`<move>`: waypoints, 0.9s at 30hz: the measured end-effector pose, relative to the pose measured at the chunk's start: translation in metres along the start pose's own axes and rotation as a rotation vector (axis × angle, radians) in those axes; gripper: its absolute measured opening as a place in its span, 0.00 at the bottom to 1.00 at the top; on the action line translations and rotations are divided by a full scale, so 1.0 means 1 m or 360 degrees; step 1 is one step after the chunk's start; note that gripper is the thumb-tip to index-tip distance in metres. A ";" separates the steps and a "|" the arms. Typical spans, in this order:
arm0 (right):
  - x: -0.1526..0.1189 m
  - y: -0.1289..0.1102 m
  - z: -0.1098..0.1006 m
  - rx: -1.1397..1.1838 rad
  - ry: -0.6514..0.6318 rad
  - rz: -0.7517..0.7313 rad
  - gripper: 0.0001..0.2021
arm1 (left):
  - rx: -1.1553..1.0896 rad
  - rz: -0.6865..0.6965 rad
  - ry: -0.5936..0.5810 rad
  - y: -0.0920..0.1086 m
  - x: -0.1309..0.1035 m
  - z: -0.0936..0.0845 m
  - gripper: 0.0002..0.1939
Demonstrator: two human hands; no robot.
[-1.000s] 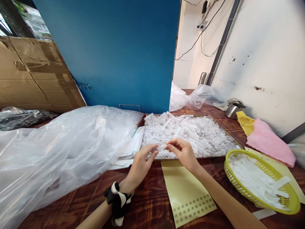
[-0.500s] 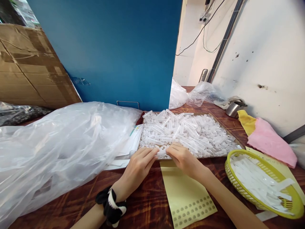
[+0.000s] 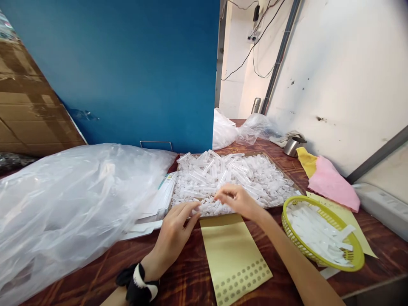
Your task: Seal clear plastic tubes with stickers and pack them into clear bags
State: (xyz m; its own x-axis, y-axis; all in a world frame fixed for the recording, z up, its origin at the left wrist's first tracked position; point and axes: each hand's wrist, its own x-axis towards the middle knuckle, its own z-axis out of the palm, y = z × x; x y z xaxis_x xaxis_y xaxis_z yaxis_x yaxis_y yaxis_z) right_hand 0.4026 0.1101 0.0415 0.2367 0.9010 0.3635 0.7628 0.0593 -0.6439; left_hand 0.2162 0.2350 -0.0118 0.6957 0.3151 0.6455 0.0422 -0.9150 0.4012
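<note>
In the head view, the only one I had, my left hand (image 3: pixel 175 229) was at the near edge of a heap of small clear and whitish plastic pieces (image 3: pixel 236 170), which lay in a shallow tray (image 3: pixel 274 207) on the tabletop (image 3: pixel 191 263). Its thumb and forefinger stood a little apart with something pale near their tips; I could not tell whether they gripped it. My right hand (image 3: pixel 242 202) hung over the heap, fingers curled narrow, and whether they pinched a piece I could not make out. I judged that such slick-looking pieces wanted a light fingertip pinch, one at a time, and both hands kept close together. The yellow sheet (image 3: pixel 236 238) with its rows of round dots lay just below, so I wanted my wrists clear of it, and my right forearm clear of the basket (image 3: pixel 293 240) of white strips (image 3: pixel 318 233) beside it.
</note>
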 end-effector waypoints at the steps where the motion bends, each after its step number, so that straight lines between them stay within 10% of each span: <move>1: 0.000 0.008 -0.010 -0.0089 0.0114 0.0135 0.12 | 0.0003 -0.0015 -0.0005 0.001 0.001 0.000 0.10; 5: -0.011 0.047 -0.036 -0.0508 0.0711 0.0509 0.05 | -0.0024 -0.0042 -0.0036 0.003 0.001 0.001 0.10; 9: -0.025 0.070 -0.039 -0.0574 0.0861 0.0618 0.17 | -0.0024 -0.0049 -0.0018 0.005 0.000 0.002 0.10; 15: -0.016 0.059 -0.038 -0.0296 0.0837 0.0556 0.13 | -0.0079 -0.0167 0.0041 0.003 0.000 -0.003 0.09; 21: 0.005 0.009 0.019 0.0580 0.0456 0.0390 0.13 | -0.0144 -0.0322 0.0053 0.001 0.002 -0.005 0.09; 27: -0.001 -0.017 0.049 0.1117 0.0483 0.0437 0.12 | -0.0229 -0.0270 0.0027 0.002 0.005 -0.010 0.09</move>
State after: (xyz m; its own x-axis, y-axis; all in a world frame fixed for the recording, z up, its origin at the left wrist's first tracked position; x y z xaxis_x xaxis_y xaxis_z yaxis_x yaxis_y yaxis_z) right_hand 0.3597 0.1298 0.0194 0.5905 0.7726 0.2331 0.1228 0.1995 -0.9722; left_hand 0.2125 0.2373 -0.0009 0.6751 0.4670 0.5711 0.0543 -0.8035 0.5928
